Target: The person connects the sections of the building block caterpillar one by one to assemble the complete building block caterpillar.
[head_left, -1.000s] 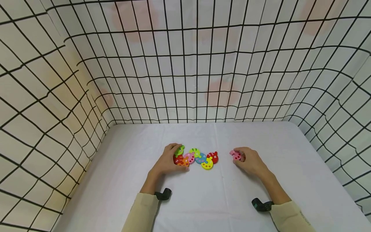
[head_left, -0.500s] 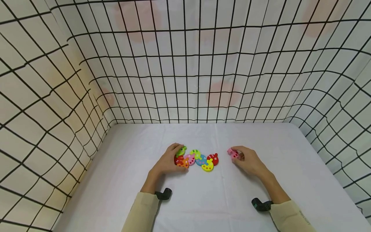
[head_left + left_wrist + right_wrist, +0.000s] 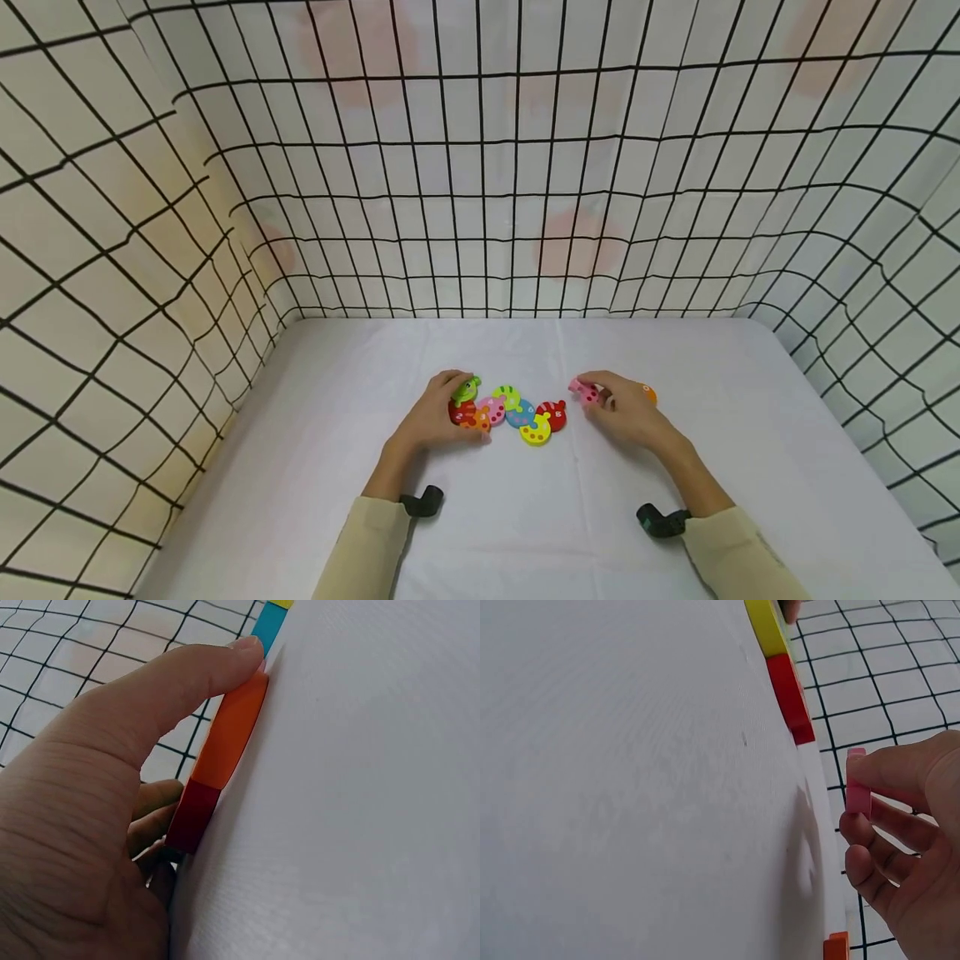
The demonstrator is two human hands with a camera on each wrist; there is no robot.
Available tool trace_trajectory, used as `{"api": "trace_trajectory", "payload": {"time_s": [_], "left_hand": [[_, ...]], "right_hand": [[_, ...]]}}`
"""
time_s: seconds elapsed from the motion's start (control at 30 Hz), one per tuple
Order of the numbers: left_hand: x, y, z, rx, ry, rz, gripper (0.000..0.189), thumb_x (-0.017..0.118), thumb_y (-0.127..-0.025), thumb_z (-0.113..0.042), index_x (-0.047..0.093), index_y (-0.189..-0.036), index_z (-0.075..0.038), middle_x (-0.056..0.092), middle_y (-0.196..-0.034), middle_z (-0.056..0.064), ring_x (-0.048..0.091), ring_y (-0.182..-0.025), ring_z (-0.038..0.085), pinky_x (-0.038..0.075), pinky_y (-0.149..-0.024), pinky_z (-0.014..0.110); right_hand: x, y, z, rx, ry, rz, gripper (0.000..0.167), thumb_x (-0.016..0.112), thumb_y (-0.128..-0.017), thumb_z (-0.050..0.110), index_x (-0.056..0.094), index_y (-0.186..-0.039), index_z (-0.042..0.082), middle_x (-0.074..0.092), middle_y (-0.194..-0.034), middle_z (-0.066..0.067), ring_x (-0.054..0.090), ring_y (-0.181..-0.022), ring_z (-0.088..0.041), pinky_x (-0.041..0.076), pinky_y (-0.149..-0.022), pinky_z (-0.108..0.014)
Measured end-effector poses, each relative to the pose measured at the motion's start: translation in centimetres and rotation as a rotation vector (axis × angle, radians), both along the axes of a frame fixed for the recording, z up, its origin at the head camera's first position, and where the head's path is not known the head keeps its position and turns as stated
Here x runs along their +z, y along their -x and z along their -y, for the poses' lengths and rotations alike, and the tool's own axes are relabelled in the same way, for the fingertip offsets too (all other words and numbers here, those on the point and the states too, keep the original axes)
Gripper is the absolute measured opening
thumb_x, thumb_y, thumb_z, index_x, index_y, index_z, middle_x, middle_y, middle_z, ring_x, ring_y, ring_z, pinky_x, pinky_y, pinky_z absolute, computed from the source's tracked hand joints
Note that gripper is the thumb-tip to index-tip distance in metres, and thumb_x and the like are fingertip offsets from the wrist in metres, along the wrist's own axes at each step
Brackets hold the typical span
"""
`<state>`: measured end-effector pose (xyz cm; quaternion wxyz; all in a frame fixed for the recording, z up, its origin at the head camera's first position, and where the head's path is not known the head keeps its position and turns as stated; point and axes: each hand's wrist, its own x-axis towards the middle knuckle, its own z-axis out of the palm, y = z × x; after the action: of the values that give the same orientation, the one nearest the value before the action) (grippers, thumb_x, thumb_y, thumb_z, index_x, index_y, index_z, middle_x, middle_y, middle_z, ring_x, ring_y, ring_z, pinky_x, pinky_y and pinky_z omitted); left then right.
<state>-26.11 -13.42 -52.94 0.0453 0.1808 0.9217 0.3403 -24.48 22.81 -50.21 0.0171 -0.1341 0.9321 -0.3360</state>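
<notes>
A chain of interlocked caterpillar puzzle pieces lies on the white table, running from a green head piece (image 3: 466,390) to a red end piece (image 3: 553,415). My left hand (image 3: 435,414) holds the head end, its thumb along the orange piece (image 3: 234,735) and its fingers round the far side. To the right of the chain, my right hand (image 3: 626,408) pinches a pink dotted puzzle piece (image 3: 587,392) between thumb and fingers. That pink piece is apart from the red end piece and, in the right wrist view, off the table. Yellow (image 3: 536,430) and blue (image 3: 519,412) pieces sit mid-chain.
A loose orange piece (image 3: 649,394) lies behind my right hand, partly hidden by it. The white-covered table (image 3: 510,517) is bounded at the back and sides by white walls with a black grid (image 3: 510,200). Black cameras sit on both wrists.
My right hand has moved left with the pink piece, closer to the chain's red end. The orange piece behind it has come into view. My left hand stays on the chain.
</notes>
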Motion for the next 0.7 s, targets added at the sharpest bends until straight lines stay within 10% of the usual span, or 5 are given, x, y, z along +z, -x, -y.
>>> {"api": "trace_trajectory", "payload": {"time_s": [0.7], "left_hand": [[-0.4,0.4,-0.1,0.055,-0.018,-0.019,0.106,0.088,-0.064,-0.065,0.048,-0.153,-0.023,0.041,-0.155,0.005,0.045,-0.141,0.024,0.044,-0.115,0.052]], "right_hand": [[-0.9,1.1,2.5,0.074,-0.013,0.013,0.047,0.069,-0.096,0.010,0.060,-0.142,0.012,0.059,-0.145,-0.011,0.056,-0.098,-0.020,0.053,-0.084,-0.030]]}}
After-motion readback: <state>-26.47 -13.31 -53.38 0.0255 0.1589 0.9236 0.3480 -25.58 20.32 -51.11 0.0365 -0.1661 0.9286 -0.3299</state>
